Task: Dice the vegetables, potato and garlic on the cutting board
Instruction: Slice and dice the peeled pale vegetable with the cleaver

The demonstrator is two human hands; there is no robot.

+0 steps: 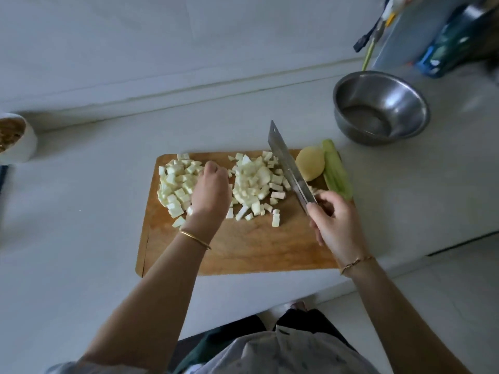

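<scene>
Two dice piles [251, 182] sit on the cutting board [256, 247], your right hand [337, 225] grips the cleaver [289, 166], the potato [310, 163] lies just right of its blade, and your left hand [213, 190], fingers curled, grasp unclear, sits between the piles.

Forearms bare up past the elbows. Thin plain gold bangle [195, 239] at the wrist of the left hand [212, 190]. Fine gold chain bracelet [356, 263], small links, at the wrist of the right hand [337, 225]. Light sleeve [64, 368] bunched at left upper arm. Pale grey shirt [283, 352], small dark marks, open collar. Dark clothing [316, 322] beyond it, black and dark green, blurred.
</scene>
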